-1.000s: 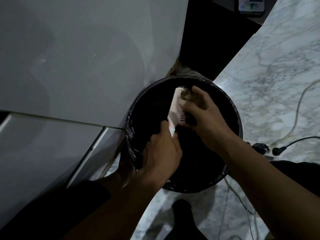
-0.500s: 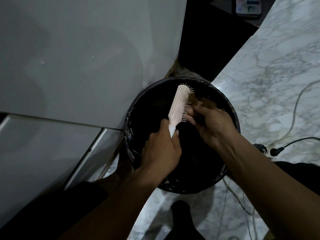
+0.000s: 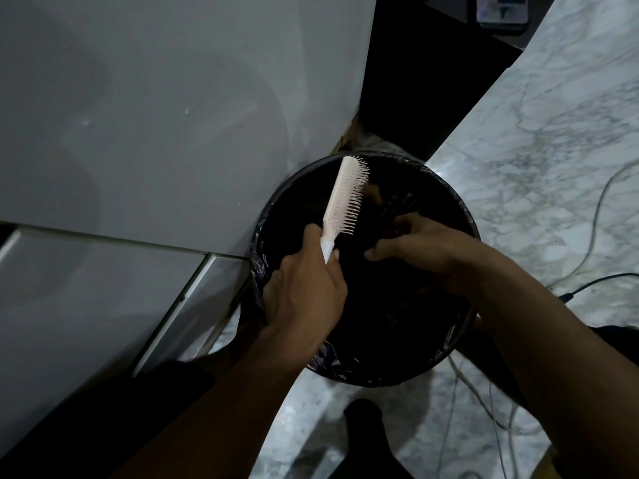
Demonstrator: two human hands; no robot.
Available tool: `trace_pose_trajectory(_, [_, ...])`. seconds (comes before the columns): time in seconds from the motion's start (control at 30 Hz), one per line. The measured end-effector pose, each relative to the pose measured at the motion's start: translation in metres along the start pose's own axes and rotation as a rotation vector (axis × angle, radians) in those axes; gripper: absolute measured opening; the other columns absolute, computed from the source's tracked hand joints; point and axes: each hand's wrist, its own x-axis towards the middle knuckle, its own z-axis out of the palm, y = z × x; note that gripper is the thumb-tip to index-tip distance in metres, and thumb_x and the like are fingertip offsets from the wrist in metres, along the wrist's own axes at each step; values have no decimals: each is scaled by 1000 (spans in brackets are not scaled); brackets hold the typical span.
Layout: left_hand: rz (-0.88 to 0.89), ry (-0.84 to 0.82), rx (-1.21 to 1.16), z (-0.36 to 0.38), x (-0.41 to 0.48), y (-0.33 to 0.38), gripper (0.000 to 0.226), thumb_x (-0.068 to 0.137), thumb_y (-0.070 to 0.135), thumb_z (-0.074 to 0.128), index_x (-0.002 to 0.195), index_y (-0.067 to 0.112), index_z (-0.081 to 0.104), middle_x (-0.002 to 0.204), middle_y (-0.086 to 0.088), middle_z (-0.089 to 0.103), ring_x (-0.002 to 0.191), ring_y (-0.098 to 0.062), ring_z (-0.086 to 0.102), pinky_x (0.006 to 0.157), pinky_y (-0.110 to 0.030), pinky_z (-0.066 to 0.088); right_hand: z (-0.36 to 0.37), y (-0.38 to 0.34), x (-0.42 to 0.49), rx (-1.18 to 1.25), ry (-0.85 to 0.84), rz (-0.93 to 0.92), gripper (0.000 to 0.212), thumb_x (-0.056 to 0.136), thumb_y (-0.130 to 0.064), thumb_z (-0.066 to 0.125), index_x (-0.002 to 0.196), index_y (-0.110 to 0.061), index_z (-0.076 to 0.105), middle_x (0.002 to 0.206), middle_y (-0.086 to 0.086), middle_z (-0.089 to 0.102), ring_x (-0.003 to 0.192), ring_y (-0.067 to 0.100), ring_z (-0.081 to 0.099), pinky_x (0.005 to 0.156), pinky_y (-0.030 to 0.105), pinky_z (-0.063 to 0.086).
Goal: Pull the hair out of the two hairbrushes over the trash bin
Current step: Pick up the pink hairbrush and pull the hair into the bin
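A pale pink hairbrush is held over the round trash bin, which has a black liner. My left hand grips the brush by its white handle, head pointing up and away, bristles facing right. My right hand hovers over the bin's middle, to the right of the brush and apart from it, thumb and fingers spread. A faint brownish clump of hair shows beside the bristles, just beyond my fingertips. Only one hairbrush is in view.
A white cabinet or appliance stands against the bin's left side. Marble floor spreads to the right, with thin cables and a black plug lying on it. A dark foot is below the bin.
My right hand pulled hair off the bristles, then moved right and down away from the brush and opened its fingers. My left hand kept hold of the brush, whose bristles are now fully visible.
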Motion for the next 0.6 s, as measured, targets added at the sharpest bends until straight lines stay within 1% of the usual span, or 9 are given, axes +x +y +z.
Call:
trace_pose_trajectory(0.03, [16, 5, 17, -1, -1, 1, 23, 102, 40, 45, 117, 24, 39, 82, 1, 51, 71, -28, 53, 61, -36, 36, -2, -2, 0, -34, -3, -25, 81, 67, -36, 87, 139, -23, 51, 119, 5, 68, 101, 26, 68, 86, 41, 58])
trace_pose_trajectory(0.07, [29, 8, 30, -1, -2, 2, 24, 102, 40, 45, 119, 24, 39, 82, 2, 51, 73, -29, 57, 61, -35, 36, -4, -5, -3, -28, 21, -82, 86, 68, -38, 87, 143, -22, 49, 123, 3, 67, 104, 24, 68, 89, 40, 57])
trace_pose_trajectory(0.13, [46, 5, 55, -2, -3, 3, 27, 103, 40, 44, 125, 24, 40, 83, 3, 51, 77, -28, 62, 60, -34, 35, -4, -9, -2, 123, 124, -227, 82, 74, -41, 85, 146, -23, 49, 131, -2, 63, 109, 17, 66, 92, 33, 54])
trace_pose_trajectory(0.2, [81, -1, 61, -2, -5, 4, 30, 103, 41, 44, 128, 25, 40, 86, 1, 59, 79, -27, 65, 60, -34, 35, 1, -11, -2, 344, 203, -341, 68, 82, -38, 81, 142, -24, 54, 131, -4, 63, 111, 15, 67, 87, 26, 54])
trace_pose_trajectory(0.3, [119, -26, 25, -2, -7, 6, 30, 103, 41, 43, 129, 25, 40, 92, -1, 66, 79, -26, 66, 59, -32, 35, 11, -6, 0, 509, 261, -408, 41, 84, -27, 81, 122, -15, 68, 109, 9, 75, 94, 20, 76, 77, 27, 58])
trace_pose_trajectory(0.4, [148, -52, -1, 0, -9, 6, 27, 103, 41, 43, 125, 24, 40, 86, 2, 60, 74, -25, 63, 59, -33, 37, 13, 0, 2, 533, 365, -445, 22, 84, -20, 81, 104, -13, 75, 95, 11, 78, 79, 14, 75, 78, 30, 63])
trace_pose_trajectory(0.5, [123, -78, -51, 3, -7, 5, 25, 103, 41, 44, 122, 25, 40, 83, 2, 57, 67, -22, 53, 59, -33, 37, 12, 1, 3, 508, 415, -495, 12, 88, -16, 78, 93, -6, 77, 85, 7, 79, 79, 16, 76, 77, 27, 62])
trace_pose_trajectory(0.57, [54, -87, -120, 6, -4, 1, 21, 102, 41, 45, 116, 26, 41, 85, -1, 60, 69, -23, 55, 60, -34, 39, 12, -2, 2, 662, 350, -464, 9, 93, -11, 71, 88, -4, 72, 75, 6, 73, 70, 16, 73, 71, 26, 61])
trace_pose_trajectory(0.6, [8, -88, -163, 7, -1, -1, 20, 101, 41, 46, 113, 26, 41, 86, -2, 60, 71, -25, 58, 60, -34, 39, 11, -4, 3, 773, 317, -418, 12, 97, -9, 66, 86, -4, 69, 70, 5, 67, 66, 16, 69, 70, 28, 62])
